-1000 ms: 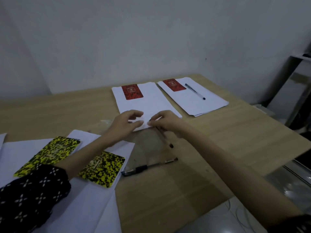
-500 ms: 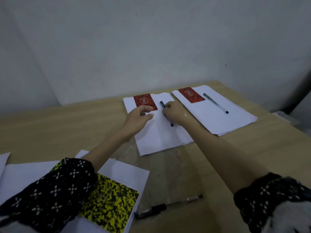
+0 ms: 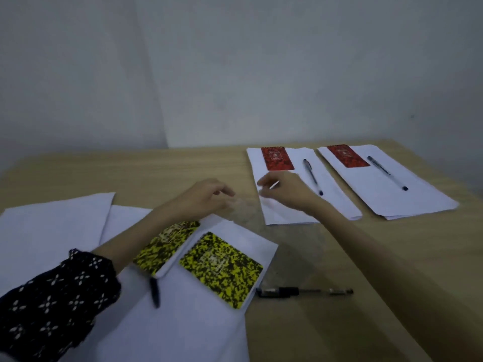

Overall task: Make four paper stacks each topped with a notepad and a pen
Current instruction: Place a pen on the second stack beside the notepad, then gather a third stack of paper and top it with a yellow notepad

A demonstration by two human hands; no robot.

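Two paper stacks lie at the far right of the table. The far-right stack [image 3: 407, 189] carries a red notepad [image 3: 346, 155] and a pen [image 3: 386, 172]. The stack beside it [image 3: 337, 202] carries a red notepad [image 3: 277, 158] and a pen [image 3: 312, 176]. My right hand [image 3: 285, 190] hovers over this stack's near left part, fingers loosely apart, holding nothing. My left hand [image 3: 206, 198] hangs open above the table's middle. Near me, loose paper [image 3: 183, 317] holds two yellow-black notepads [image 3: 222, 267] [image 3: 167, 246] and a dark pen [image 3: 154, 292]. Another pen [image 3: 304, 292] lies on bare wood.
The wooden table [image 3: 392, 270] meets a grey wall at its far edge. More white sheets [image 3: 52, 231] spread over the near left. A scuffed patch of wood lies between the near paper and the red-notepad stacks.
My right hand has let go of the pen, which now lies on the second stack beside its red notepad. Both hands have drawn back toward me, and my view has swung left.
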